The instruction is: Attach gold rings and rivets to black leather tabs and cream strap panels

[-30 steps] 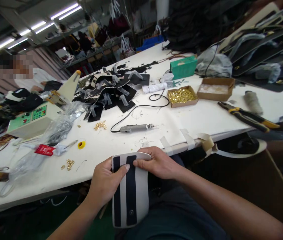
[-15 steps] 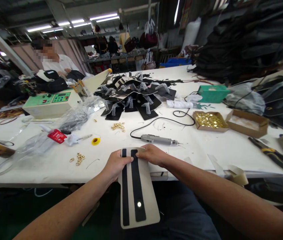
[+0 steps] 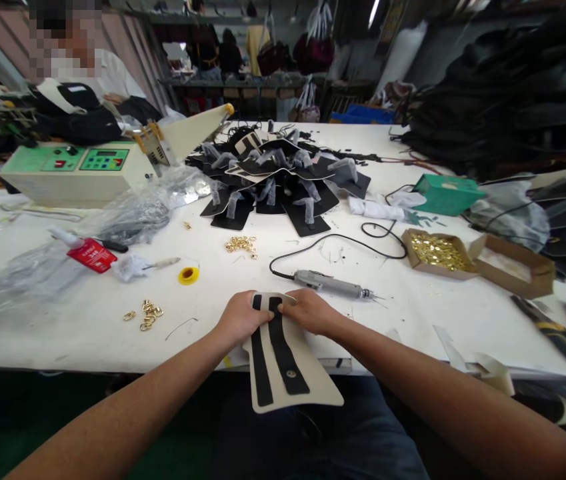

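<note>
A beige panel (image 3: 307, 353) with two black strips is held at its far end by both hands, over the table's front edge and my lap. My left hand (image 3: 245, 319) grips the left corner, its thumb on the strips. My right hand (image 3: 310, 312) pinches the right corner, thumb against the wider black strip (image 3: 283, 347). A round metal snap (image 3: 291, 375) sits near that strip's near end. What the fingers do underneath is hidden. Beyond my right hand lies a grey electric screwdriver (image 3: 333, 283) with a black cord.
Gold metal fittings (image 3: 149, 315) lie left, with more (image 3: 241, 245) farther back. Also around are a yellow tape roll (image 3: 189, 275), a red bottle (image 3: 91, 255), a box of gold pieces (image 3: 440, 253), pliers (image 3: 553, 333) and a pile of black panels (image 3: 277, 177). A person sits behind the control box (image 3: 77, 170).
The panel's near end has risen and swung slightly right, and the panel now bends. Both hands still grip its far end. The camera view has tilted down.
</note>
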The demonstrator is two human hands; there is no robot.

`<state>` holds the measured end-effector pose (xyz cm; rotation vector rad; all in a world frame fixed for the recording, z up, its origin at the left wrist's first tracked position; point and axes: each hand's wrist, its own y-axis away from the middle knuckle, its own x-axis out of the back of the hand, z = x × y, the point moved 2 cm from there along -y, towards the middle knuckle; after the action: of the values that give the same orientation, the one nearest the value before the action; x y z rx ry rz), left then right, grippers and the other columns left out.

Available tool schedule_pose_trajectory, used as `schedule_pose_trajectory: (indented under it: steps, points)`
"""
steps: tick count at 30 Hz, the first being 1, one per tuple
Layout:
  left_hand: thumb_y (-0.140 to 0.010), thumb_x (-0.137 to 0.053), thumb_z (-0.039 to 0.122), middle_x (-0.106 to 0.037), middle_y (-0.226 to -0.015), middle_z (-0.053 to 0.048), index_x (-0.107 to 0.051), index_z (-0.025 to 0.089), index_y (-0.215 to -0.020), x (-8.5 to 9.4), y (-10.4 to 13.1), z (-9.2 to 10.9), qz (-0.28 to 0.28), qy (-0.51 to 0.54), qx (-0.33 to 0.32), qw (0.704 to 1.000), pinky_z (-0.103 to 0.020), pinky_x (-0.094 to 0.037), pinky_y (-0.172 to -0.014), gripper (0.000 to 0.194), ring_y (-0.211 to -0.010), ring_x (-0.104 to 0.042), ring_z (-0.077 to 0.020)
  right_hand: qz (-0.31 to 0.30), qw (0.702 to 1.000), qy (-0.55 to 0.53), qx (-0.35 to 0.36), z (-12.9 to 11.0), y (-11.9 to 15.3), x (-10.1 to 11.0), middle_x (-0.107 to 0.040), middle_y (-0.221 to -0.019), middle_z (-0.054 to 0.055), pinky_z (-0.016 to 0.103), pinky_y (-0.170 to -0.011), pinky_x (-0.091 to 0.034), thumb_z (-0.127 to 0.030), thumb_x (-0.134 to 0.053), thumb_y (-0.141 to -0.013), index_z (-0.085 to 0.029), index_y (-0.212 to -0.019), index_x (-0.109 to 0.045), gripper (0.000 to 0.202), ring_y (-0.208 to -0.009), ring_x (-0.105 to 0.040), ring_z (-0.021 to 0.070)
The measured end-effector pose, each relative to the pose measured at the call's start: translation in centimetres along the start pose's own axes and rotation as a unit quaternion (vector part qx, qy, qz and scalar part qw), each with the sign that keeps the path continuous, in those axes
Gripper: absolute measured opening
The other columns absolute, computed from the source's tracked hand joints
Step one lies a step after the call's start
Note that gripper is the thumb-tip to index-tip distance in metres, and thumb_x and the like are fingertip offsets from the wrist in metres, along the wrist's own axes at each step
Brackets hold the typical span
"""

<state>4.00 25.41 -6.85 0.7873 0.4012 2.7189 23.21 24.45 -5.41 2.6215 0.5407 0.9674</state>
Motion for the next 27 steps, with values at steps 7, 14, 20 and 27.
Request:
schedule_pose_trajectory:
  steps: [7, 14, 20, 27]
  points:
    - [-0.073, -0.078, 0.023, -0.074, -0.076, 0.0, -0.07, 0.023, -0.081, -0.2, 0.3, 0.4, 0.021, -0.1, -0.035, 0.994, -0.03, -0.045, -0.066, 0.011, -0.073, -0.068, -0.0208, 0.039, 0.997, 0.072, 0.014, -0.2, 0.2, -0.6, -0.074, -0.095, 0.006, 0.026, -0.073, -0.041, -0.028, -0.059, -0.096, -0.018, -0.086, -0.071, 0.018, -0.086, -0.064, 0.0189]
    - [-0.076, -0.077, 0.023, -0.074, -0.112, -0.007, -0.072, 0.024, -0.11, -0.6, 0.9, 0.3, 0.066, -0.154, -0.077, 0.983, -0.035, -0.052, -0.089, 0.034, -0.104, -0.069, -0.0259, 0.05, 0.994, 0.098, 0.008, -0.3, 0.2, -0.8, -0.075, -0.103, 0.008, 0.027, -0.076, -0.04, -0.031, -0.061, -0.095, -0.019, -0.087, -0.073, 0.019, -0.094, -0.065, 0.0209]
    - [-0.076, -0.081, 0.02, -0.061, -0.139, -0.009, -0.066, 0.028, -0.134, -0.3, 1.3, 0.1, 0.104, -0.174, -0.169, 0.965, -0.047, -0.047, -0.112, 0.061, -0.131, -0.056, -0.0314, 0.039, 0.996, 0.081, -0.022, -0.5, 0.0, -0.5, -0.071, -0.078, 0.004, 0.027, -0.062, -0.036, -0.031, -0.065, -0.091, -0.019, -0.078, -0.07, 0.018, -0.072, -0.061, 0.0175]
    - [-0.082, -0.079, 0.021, -0.072, -0.131, -0.005, -0.075, 0.029, -0.118, -0.6, 1.2, -0.7, 0.09, -0.175, -0.242, 0.95, -0.047, -0.045, -0.113, 0.038, -0.127, -0.06, -0.0285, 0.043, 0.996, 0.075, -0.034, -0.7, -0.2, -0.4, -0.067, -0.068, 0.003, 0.027, -0.059, -0.034, -0.03, -0.068, -0.088, -0.019, -0.07, -0.066, 0.021, -0.066, -0.058, 0.0167]
